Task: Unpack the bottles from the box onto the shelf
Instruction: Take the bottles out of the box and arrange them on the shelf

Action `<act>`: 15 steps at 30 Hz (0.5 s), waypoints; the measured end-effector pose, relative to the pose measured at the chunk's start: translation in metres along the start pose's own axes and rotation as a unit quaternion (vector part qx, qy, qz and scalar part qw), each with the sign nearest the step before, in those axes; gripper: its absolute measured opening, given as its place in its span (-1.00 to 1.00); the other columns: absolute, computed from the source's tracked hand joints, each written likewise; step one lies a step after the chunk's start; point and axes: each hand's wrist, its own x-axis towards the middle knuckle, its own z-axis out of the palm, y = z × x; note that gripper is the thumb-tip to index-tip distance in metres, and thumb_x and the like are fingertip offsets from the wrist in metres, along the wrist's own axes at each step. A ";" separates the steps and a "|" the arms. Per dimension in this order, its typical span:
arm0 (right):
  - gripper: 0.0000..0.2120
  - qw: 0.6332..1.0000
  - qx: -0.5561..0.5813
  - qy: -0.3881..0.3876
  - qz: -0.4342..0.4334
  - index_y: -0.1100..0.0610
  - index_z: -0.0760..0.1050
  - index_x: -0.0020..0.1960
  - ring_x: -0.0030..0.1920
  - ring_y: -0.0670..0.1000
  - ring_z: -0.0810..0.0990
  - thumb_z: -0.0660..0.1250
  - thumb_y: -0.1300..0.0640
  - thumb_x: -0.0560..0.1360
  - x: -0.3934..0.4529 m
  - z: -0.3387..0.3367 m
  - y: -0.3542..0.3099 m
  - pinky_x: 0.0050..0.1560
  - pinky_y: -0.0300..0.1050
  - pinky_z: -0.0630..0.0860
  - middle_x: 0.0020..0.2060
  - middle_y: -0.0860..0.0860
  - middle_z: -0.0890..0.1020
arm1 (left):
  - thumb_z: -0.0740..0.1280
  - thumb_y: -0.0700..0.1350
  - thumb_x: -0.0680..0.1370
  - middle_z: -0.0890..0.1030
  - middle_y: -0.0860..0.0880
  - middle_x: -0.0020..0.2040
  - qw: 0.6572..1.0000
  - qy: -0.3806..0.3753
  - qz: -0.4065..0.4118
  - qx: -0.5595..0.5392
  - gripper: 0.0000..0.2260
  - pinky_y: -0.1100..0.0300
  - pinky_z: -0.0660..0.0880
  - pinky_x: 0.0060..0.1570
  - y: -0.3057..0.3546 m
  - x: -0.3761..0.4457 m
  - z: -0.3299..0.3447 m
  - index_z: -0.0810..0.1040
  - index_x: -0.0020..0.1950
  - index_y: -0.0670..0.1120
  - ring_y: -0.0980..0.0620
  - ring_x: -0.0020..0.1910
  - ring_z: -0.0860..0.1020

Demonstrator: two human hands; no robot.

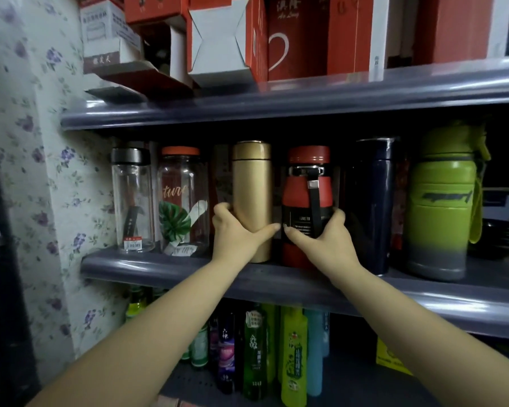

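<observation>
The gold bottle (252,201) stands upright on the middle shelf (165,267), near its front edge, and the left hand (237,233) is wrapped around its lower half, thumb across the front and fingers curled behind the left side. Right beside it, almost touching, stands the red bottle (307,207) with a black strap hanging down its front and a dark label band; the right hand (323,236) clasps it low down, thumb on the label, fingers round the right side. The two thumbs nearly meet between the bottles. Both forearms reach up and forward from below, fairly straight, crossing in front of the shelf lip.

To the left on the same shelf are a clear glass bottle (133,201) with a silver-black cap and something dark inside, and a clear jar (182,201) with an orange lid, holding a green leaf and a paper slip. To the right stand a dark navy flask (373,207) and a big green flask (444,201) with a grey base.

The shelf above carries red cartons (297,39), some with flaps open. Below, a row of green, purple and blue bottles (256,351) stands packed close together. Floral wallpaper (33,142) covers the wall on the left.
</observation>
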 end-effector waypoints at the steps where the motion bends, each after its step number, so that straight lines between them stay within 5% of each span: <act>1: -0.31 1.000 0.003 -0.006 -0.001 0.17 0.23 0.28 -0.10 -0.11 0.52 0.53 0.03 0.33 0.000 -0.001 -0.001 -0.10 -0.25 0.41 0.00 -0.04 0.55 | 0.53 0.20 0.27 0.26 -0.11 0.41 1.000 -0.011 -0.003 -0.003 -0.08 0.22 0.29 0.11 0.000 0.000 -0.001 0.09 0.41 -0.09 -0.06 0.32 0.36; 8: -0.28 1.000 -0.012 -0.006 -0.004 0.11 0.25 0.35 0.02 -0.03 0.54 0.52 -0.04 0.32 -0.004 -0.001 -0.003 -0.04 -0.24 0.40 0.09 -0.01 0.56 | 0.38 0.46 0.17 0.50 0.05 0.34 0.980 -0.122 -0.079 -0.136 -0.06 0.04 0.37 0.34 -0.008 0.006 -0.019 0.33 0.43 0.00 0.04 0.29 0.48; 11: -0.26 1.000 -0.026 -0.017 0.002 0.15 0.27 0.34 0.03 -0.03 0.55 0.52 -0.09 0.31 -0.004 0.002 -0.006 -0.03 -0.23 0.41 0.10 0.01 0.57 | 0.41 0.33 0.28 0.56 0.07 0.20 0.989 -0.084 -0.056 -0.106 -0.27 0.07 0.45 0.24 -0.008 0.002 -0.017 0.39 0.34 0.00 0.06 0.19 0.52; 15: -0.37 0.999 -0.042 -0.022 0.014 0.26 0.27 0.22 -0.05 -0.04 0.48 0.49 -0.04 0.36 -0.004 0.001 -0.009 -0.10 -0.24 0.38 -0.02 -0.01 0.50 | 0.44 0.23 0.37 0.45 0.02 0.21 0.997 -0.004 -0.042 -0.061 -0.27 0.19 0.34 0.02 -0.004 0.000 -0.014 0.23 0.37 -0.08 0.08 0.09 0.43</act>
